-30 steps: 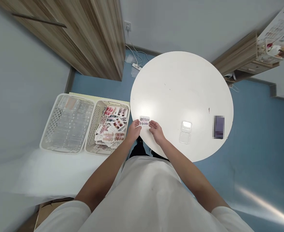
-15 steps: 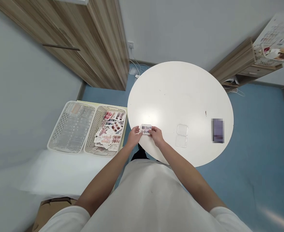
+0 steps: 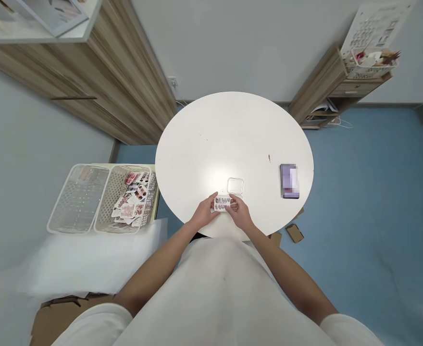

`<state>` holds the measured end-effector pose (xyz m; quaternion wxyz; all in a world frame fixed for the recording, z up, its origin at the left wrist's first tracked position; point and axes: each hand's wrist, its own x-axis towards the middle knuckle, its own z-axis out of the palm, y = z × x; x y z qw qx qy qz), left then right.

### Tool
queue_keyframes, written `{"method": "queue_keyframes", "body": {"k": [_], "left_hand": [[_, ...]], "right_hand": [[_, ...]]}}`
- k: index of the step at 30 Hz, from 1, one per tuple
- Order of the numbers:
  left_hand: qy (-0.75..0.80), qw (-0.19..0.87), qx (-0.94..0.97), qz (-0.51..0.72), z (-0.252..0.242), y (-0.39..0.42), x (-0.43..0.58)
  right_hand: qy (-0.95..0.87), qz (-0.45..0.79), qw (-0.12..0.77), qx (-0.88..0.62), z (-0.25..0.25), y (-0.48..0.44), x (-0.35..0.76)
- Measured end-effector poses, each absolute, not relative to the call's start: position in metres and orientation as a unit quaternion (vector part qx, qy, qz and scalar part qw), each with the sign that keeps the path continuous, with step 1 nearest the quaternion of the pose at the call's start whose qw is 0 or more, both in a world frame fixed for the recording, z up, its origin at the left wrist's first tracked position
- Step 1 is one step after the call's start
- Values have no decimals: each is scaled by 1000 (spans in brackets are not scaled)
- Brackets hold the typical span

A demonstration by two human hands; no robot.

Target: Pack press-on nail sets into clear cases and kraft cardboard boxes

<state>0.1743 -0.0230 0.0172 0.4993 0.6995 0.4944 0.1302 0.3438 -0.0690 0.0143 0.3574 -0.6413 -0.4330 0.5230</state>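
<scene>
Two bare hands at a round table, seen from above. The left hand (image 3: pixel 205 213) grasps the card (image 3: pixel 222 203) by its left edge, thumb on the near side; the right hand (image 3: pixel 241 214) pinches its right end, the thumb lying over the near corner. The card, set with two rows of shiny ovals, thus lies between the two sets of fingertips, above the near part of the table (image 3: pixel 229 129); whether it touches the surface cannot be told. Just beyond the right fingers rests a clear case (image 3: pixel 235 185), its far half in view and its near half largely hidden by the card and those fingers. Well to the right of the fingers, on the same table, is a purple item (image 3: pixel 289 181), blurred by pixels; a dark red speck (image 3: pixel 269 157) lies farther from the fingers, nearer the middle. Well to the left of the fingers, two baskets stand side by side: the nearer basket (image 3: pixel 115 189) holds loose printed cards (image 3: pixel 129 209), the farther basket (image 3: pixel 69 232) clear packs (image 3: pixel 80 202). Far beyond the fingers, a wooden cabinet (image 3: pixel 135 81) rises at left and a shelf (image 3: pixel 316 81) at right. A small box (image 3: pixel 294 233) lies on the floor, right of the right fingers.
</scene>
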Motion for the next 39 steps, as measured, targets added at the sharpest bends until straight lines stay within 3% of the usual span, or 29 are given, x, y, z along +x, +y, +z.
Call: {"method": "queue_keyframes", "body": {"k": [8,15,21,34,39], "left_hand": [[490,502,708,85,10,-37,211],[516,381,765,61,2,-27,220],[527,389,755,45,-9,-24,225],[543,418,727,50,-12,-32,227],[589,460,656,104,-14,-41,230]], "right_hand": [[-578,462,248,-625,-11,-89,393],[-619,400,194,-648,-17,-78,402],[-631,387,148,-655,-21,-71,401],[-636,374,159,-657,-26,-75,398],[-582,424,199,-664,-23,-79,397]]}}
